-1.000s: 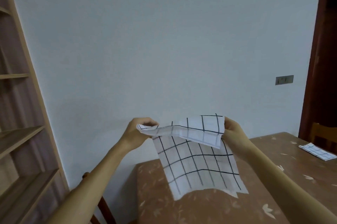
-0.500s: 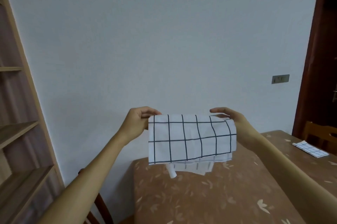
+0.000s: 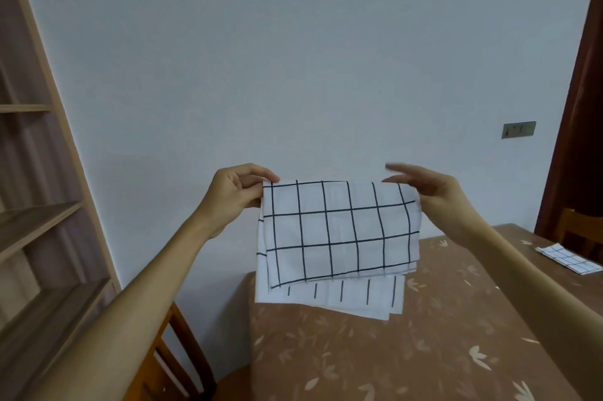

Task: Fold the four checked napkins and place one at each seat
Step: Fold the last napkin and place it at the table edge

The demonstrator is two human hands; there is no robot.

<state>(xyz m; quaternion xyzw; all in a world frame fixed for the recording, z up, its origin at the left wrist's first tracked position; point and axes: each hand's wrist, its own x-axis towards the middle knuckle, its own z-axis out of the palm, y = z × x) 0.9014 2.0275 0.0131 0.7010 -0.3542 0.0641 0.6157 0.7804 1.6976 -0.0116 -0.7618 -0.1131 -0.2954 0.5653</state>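
Note:
I hold a white napkin with a dark grid point(image 3: 337, 237) in the air above the far left end of the table. It is doubled over, and the back layer hangs lower than the front one. My left hand point(image 3: 235, 193) pinches its upper left corner. My right hand point(image 3: 427, 188) is at the upper right corner with the fingers spread and blurred; the cloth rests against the thumb side. A second checked napkin point(image 3: 567, 258), folded small, lies flat at the table's far right edge.
The table point(image 3: 424, 351) wears a brown cloth with a pale leaf print. One wooden chair point(image 3: 176, 364) stands at its left end, another point(image 3: 580, 231) at the far right by a dark door. A wooden shelf unit point(image 3: 39, 221) fills the left side.
The napkin went from hanging open with its top edge flopped over to doubled in half. My right hand's fingers have opened and lifted off the top edge.

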